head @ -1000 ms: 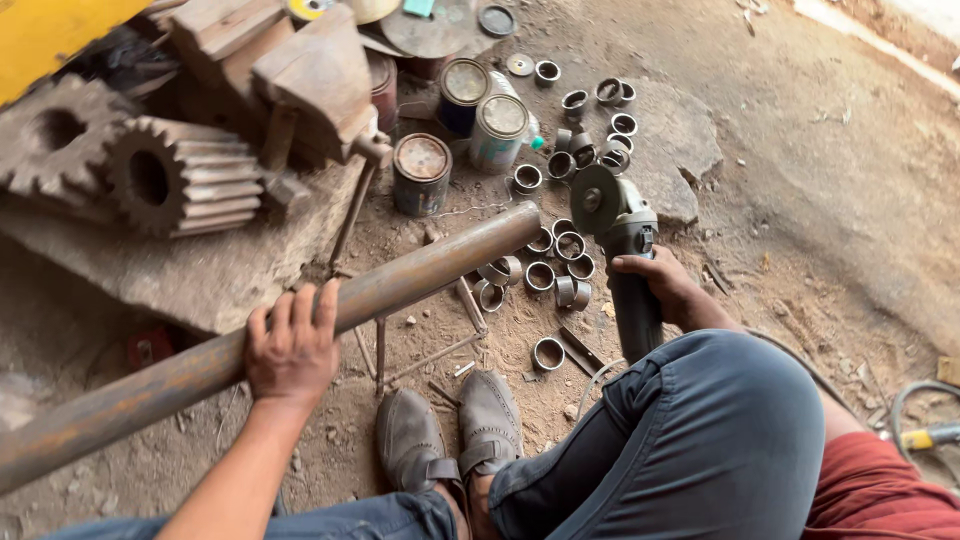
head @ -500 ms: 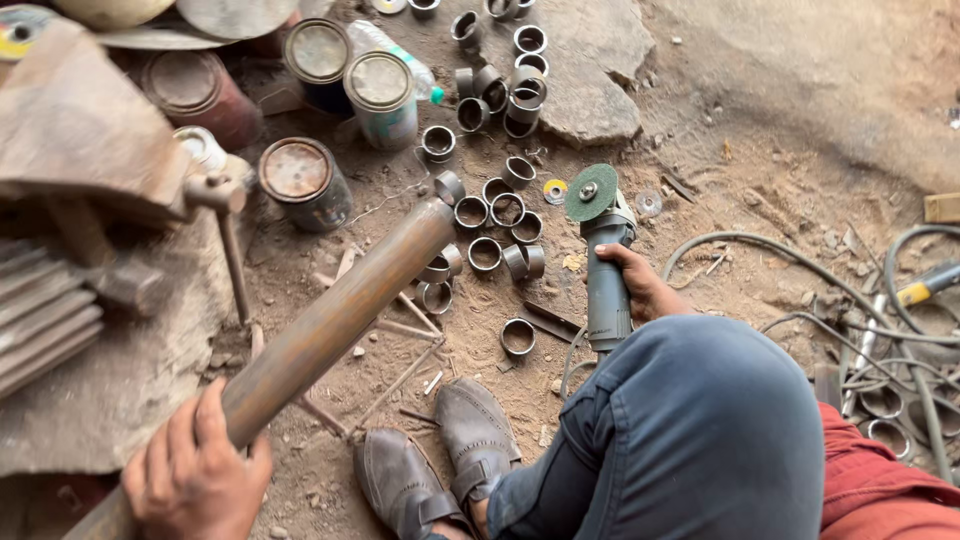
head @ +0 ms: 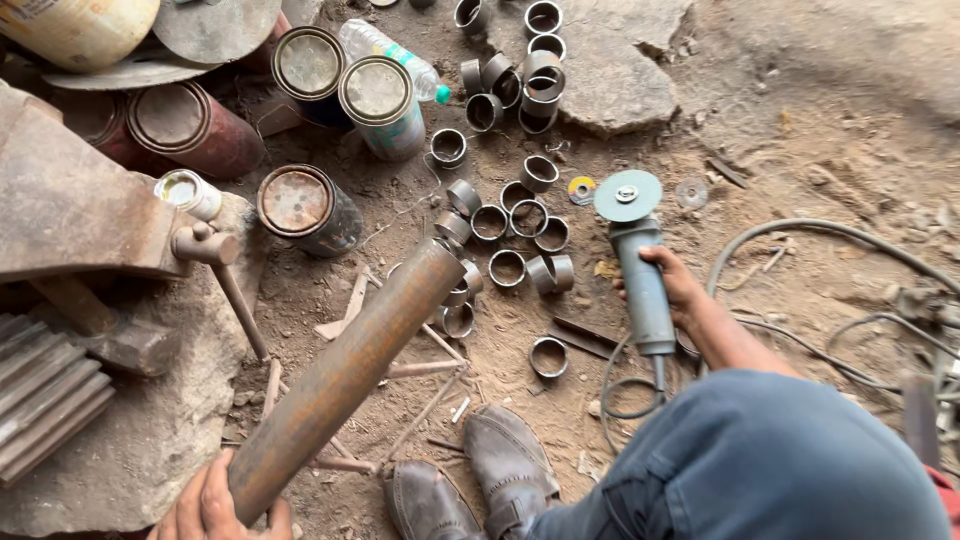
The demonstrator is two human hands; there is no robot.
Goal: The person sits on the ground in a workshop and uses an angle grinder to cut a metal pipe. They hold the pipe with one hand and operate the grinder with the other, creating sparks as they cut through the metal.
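My left hand [head: 208, 505] grips the near end of a long rusty steel pipe [head: 345, 375] that slants up toward the middle of the ground. My right hand [head: 672, 283] is closed around the grey body of an angle grinder [head: 640, 262], whose cutting disc [head: 627, 195] points away from me, to the right of the pipe's far end. Several short cut metal rings [head: 520, 225] lie scattered on the dirt between the pipe's end and the grinder. My bent knee in blue trousers [head: 760, 460] and my two worn shoes [head: 470, 480] fill the bottom.
Several rusty tin cans [head: 300, 205] and a plastic bottle [head: 395, 50] stand at the upper left. A heavy iron vise or anvil piece [head: 70, 210] and a gear [head: 40, 395] sit at the left. Cables [head: 830, 240] trail over the dirt at right. A flat stone [head: 620, 70] lies at the top.
The view has swung left to right and down: the pipe now runs from my left hand at the bottom edge, and the grinder has shifted right of the rings.
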